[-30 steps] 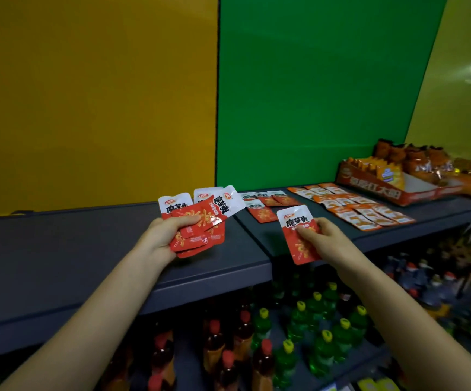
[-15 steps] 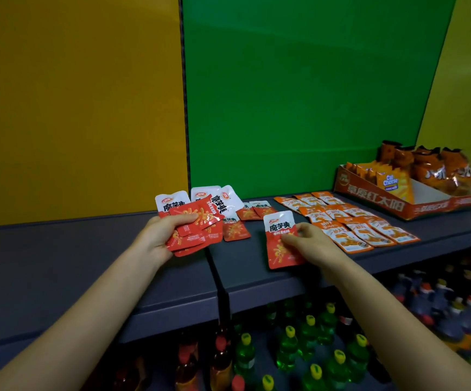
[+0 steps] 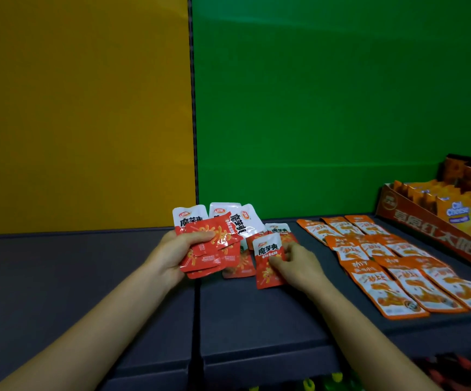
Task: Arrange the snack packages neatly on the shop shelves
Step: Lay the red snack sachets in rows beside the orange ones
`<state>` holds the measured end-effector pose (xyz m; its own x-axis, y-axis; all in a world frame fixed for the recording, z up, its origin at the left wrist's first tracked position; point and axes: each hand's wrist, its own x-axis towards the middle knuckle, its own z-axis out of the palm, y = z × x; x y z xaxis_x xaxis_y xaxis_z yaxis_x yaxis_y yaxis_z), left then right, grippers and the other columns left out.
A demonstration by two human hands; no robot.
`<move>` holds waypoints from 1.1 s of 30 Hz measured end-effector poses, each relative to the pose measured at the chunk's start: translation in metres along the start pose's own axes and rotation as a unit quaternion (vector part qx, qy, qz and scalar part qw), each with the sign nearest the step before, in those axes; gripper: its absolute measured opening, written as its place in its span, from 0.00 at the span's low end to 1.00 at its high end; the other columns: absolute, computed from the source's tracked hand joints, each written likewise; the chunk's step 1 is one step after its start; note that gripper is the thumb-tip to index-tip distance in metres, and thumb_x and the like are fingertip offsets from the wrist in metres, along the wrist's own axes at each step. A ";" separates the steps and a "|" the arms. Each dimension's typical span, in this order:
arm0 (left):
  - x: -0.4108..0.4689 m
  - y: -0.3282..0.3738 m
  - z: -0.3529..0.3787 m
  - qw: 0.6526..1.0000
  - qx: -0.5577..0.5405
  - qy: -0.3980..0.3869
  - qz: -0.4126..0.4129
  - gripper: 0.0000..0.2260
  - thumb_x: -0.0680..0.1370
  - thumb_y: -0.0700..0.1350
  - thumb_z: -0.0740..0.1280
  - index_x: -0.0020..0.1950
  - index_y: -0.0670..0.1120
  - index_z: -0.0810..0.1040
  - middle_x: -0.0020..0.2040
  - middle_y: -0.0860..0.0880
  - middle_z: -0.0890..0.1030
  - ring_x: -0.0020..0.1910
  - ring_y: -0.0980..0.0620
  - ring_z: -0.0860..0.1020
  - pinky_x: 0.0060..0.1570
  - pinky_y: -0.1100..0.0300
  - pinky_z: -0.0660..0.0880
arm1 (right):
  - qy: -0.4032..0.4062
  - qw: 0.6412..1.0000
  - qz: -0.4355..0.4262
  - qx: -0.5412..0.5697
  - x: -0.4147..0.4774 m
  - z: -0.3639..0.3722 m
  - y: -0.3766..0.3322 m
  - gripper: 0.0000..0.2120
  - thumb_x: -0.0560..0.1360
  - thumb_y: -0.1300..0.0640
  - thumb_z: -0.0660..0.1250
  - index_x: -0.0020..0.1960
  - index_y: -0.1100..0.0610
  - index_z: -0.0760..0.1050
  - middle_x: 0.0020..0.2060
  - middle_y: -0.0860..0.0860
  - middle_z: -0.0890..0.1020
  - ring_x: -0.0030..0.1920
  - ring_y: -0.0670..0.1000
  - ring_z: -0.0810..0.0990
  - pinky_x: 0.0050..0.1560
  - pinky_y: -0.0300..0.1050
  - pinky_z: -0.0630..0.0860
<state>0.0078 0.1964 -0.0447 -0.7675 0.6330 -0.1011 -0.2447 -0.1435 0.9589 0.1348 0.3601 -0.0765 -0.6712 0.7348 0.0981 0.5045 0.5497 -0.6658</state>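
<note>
Red packet [image 3: 268, 261] upright, lengthwise front-to-back

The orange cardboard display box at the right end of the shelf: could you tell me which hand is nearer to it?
Right. The right hand lies left of the orange cardboard display box; the left hand is farther left.

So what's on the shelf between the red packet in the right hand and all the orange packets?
Nothing. In the head view, bare dark shelf separates the red packet, pinched by the right hand, from the orange packets.

Dim shop light, soft focus, glare on foil (faint), wide-angle bending at edges
</note>
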 end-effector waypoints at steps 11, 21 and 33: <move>-0.005 0.000 0.007 0.999 -0.009 0.049 0.020 0.10 0.69 0.37 0.72 0.50 0.43 0.77 0.33 0.45 0.85 0.31 0.49 0.83 0.33 0.56 0.81 | -0.015 0.995 -0.039 -0.096 0.008 -0.008 0.004 0.17 0.79 0.47 0.57 0.58 0.59 0.69 0.59 0.57 0.76 0.59 0.61 0.74 0.52 0.49 0.71; -0.006 -0.002 -0.001 0.995 -0.028 0.099 0.021 0.08 0.70 0.37 0.71 0.48 0.43 0.77 0.30 0.46 0.84 0.27 0.50 0.82 0.26 0.58 0.80 | -0.009 0.969 -0.110 -0.220 0.009 -0.016 0.004 0.19 0.81 0.49 0.49 0.58 0.60 0.71 0.55 0.56 0.79 0.55 0.57 0.77 0.55 0.49 0.68; -0.002 -0.005 0.000 0.994 -0.022 0.104 0.018 0.05 0.72 0.36 0.70 0.45 0.43 0.76 0.29 0.46 0.84 0.26 0.50 0.82 0.25 0.59 0.79 | 0.008 0.968 -0.085 -0.236 0.024 -0.010 -0.007 0.16 0.79 0.56 0.52 0.54 0.60 0.76 0.53 0.55 0.80 0.53 0.56 0.78 0.53 0.45 0.68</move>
<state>0.0102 0.1960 -0.0492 -0.8807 0.4573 -0.1232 -0.2362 -0.1987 0.9512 0.1208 0.3778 -0.0619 -0.7599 0.6214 0.1907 0.5818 0.7811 -0.2268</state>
